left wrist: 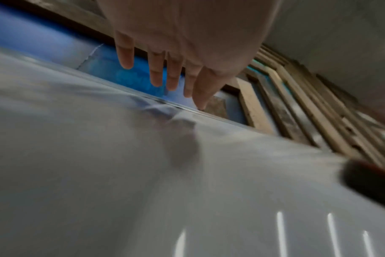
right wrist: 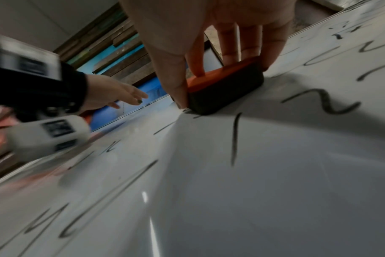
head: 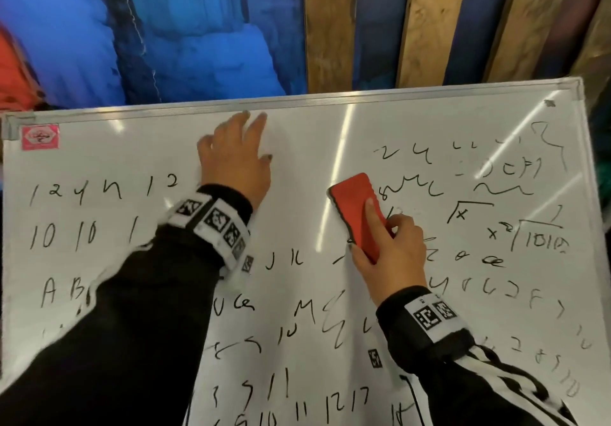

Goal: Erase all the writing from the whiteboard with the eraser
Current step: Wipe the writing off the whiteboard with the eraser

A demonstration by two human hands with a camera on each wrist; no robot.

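Red eraser (head: 358, 214) gripped by right hand (head: 391, 253) on whiteboard (head: 297, 134), left hand (head: 236, 157) spread flat

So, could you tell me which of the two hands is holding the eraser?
The right hand grips the red eraser against the whiteboard; the left hand holds nothing, its fingers spread near the top edge.

eraser (head: 358, 214): on the whiteboard (head: 297, 134), middle, under the right hand (head: 391, 255)
left hand (head: 236, 161): left of eraser, near top edge
writing (head: 489, 220): right of eraser, also left and below
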